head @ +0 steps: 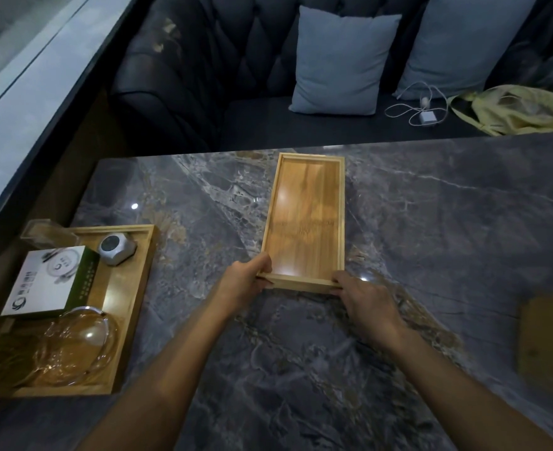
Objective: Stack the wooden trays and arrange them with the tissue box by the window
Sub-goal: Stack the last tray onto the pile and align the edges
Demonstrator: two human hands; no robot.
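A long, narrow wooden tray [306, 219] lies lengthwise on the dark marble table [431, 239], empty inside. My left hand [247, 281] grips its near left corner and my right hand [364, 296] grips its near right corner. A wider wooden tray [138, 288] sits at the left table edge by the window, holding a white and green box [49, 283], a small grey clock-like cube [117, 249] and a glass bowl [76, 346]. Another wooden piece [548, 336] shows at the right edge, partly cut off; what it is cannot be told.
A dark tufted sofa [203, 76] runs behind the table with two pale blue cushions [341, 60]. A white charger and cable [426, 113] and a yellow cloth bag [512, 110] lie on the seat. The window sill [24, 92] runs along the left.
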